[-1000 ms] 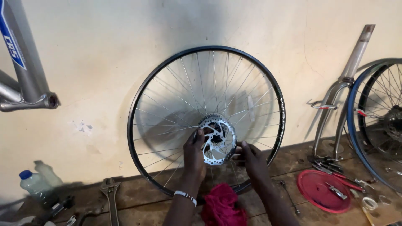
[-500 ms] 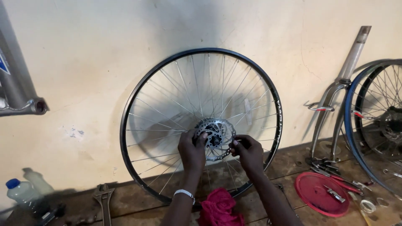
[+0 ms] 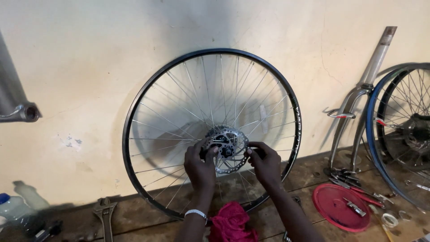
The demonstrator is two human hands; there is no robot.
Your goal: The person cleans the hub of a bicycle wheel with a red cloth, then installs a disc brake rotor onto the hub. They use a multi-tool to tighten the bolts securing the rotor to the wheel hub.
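At the bottom centre of the frame a crumpled red cloth lay on the wooden surface, between your forearms. Just above it, your left hand was at the left edge of the disc rotor, fingers curled together against it. Your right hand was at the rotor's right edge, its fingers pinched together on something too small to make out, possibly a bolt. The rotor sat on the hub at the middle of the black-rimmed spoked wheel, which stood upright on the surface at the centre of the frame, against the cream wall.

At lower left an adjustable wrench lay flat, with a plastic bottle further left. At lower right a red round lid held a small metal part. Behind it, at the right, a silver bicycle fork stood propped against the wall, beside a blue-rimmed wheel. At the left edge part of a grey bicycle frame showed.
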